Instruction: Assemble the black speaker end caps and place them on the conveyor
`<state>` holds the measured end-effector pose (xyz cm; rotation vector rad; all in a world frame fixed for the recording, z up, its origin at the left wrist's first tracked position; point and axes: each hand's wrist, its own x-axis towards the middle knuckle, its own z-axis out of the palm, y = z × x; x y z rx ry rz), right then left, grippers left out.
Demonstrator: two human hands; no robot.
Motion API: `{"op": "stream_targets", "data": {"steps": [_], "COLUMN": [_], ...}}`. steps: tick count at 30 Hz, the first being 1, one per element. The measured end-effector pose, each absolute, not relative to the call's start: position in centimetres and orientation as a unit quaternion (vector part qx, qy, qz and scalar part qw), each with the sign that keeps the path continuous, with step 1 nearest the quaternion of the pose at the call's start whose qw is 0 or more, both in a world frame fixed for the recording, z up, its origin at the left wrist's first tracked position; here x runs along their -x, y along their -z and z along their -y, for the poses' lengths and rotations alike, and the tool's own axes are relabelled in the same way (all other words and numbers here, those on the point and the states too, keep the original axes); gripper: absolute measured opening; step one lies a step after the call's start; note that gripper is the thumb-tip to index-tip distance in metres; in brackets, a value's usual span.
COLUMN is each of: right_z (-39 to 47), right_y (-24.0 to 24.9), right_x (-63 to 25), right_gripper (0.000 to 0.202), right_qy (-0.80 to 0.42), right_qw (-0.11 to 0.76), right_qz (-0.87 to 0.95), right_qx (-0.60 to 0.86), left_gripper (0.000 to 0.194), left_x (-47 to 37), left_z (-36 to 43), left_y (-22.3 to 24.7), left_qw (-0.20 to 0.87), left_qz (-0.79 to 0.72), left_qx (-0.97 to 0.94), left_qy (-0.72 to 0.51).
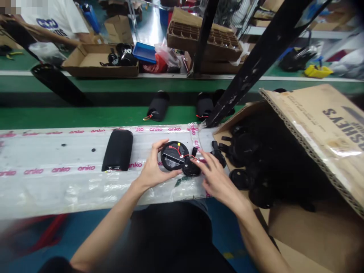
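Note:
My left hand [155, 167] is wrapped round the left side of a round black housing [171, 161] whose open end faces up, with red wires and a yellow connector showing. At its lower right sits a smaller round black cap [191, 167], joined by a red wire. My right hand [214, 172] has its fingertips on this cap and the wire. To the left, a black cylindrical speaker body [117, 150] lies on the tape-covered bench [71, 189]. Black caps with straps [218, 154] lie just beyond my right hand.
An open carton [321, 113] of black round parts fills the right side. More black cylinders [158, 106] rest on the green conveyor [113, 113]. A slanted black post [250, 60] rises at the right. Across stands a person [54, 19] near a cardboard tray [85, 70].

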<state>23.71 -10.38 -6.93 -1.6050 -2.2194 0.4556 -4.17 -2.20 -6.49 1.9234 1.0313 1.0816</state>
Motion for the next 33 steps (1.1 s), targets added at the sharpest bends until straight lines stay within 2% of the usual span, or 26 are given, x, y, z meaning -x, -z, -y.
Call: {"op": "stream_targets", "data": {"steps": [2, 6, 8, 11, 15, 17, 21, 24, 26, 29, 31, 33], "right_z": [9.4, 8.1, 8.3, 9.2, 9.6, 9.4, 9.3, 9.2, 8.7, 7.5, 6.7, 5.9], "right_y": [7.9, 8.5, 7.4, 5.2, 5.3, 6.4, 7.8, 7.6, 7.0, 5.8, 5.0, 4.3], "right_x": [-23.1, -22.5, -22.8, -23.9, -24.3, -23.4, -21.2, -21.5, -22.4, -23.2, -22.7, -21.5], "right_gripper": [0.104, 0.092, 0.090, 0.089, 0.058, 0.059, 0.083, 0.078, 0.071, 0.065, 0.072, 0.081], "right_qy": [-0.169, -0.199, -0.217, -0.279, -0.339, -0.318, -0.244, -0.245, -0.303, -0.451, -0.537, -0.586], "right_qw": [0.148, 0.138, 0.157, 0.218, 0.355, 0.374, 0.229, 0.158, 0.201, 0.374, 0.492, 0.555], "right_qz": [0.829, 0.839, 0.815, 0.744, 0.654, 0.641, 0.708, 0.752, 0.735, 0.591, 0.444, 0.339], "right_qx": [0.512, 0.487, 0.515, 0.567, 0.575, 0.590, 0.622, 0.591, 0.573, 0.555, 0.522, 0.484], "left_gripper": [0.107, 0.108, 0.104, 0.087, 0.067, 0.054, 0.027, 0.013, 0.018, 0.021, 0.020, 0.016], "left_x": [4.3, 4.9, 5.3, 5.2, 3.8, 3.0, 2.2, 1.9, 1.5, 0.7, 0.2, -0.2], "left_z": [1.8, 1.3, 1.1, 1.2, 2.8, 3.7, 4.2, 3.4, 2.7, 2.1, 1.9, 1.6], "left_y": [6.1, 5.2, 4.8, 4.5, 4.2, 3.7, 2.1, 0.9, 0.3, 0.0, 0.1, 0.2], "left_qw": [0.360, 0.406, 0.432, 0.438, 0.295, 0.214, 0.134, 0.082, 0.075, 0.100, 0.128, 0.163], "left_qz": [-0.385, -0.356, -0.330, -0.331, -0.414, -0.450, -0.481, -0.456, -0.426, -0.396, -0.380, -0.375], "left_qx": [-0.747, -0.747, -0.744, -0.731, -0.726, -0.736, -0.771, -0.797, -0.814, -0.826, -0.822, -0.806], "left_qy": [-0.404, -0.389, -0.389, -0.405, -0.464, -0.458, -0.394, -0.388, -0.387, -0.388, -0.404, -0.427]}}
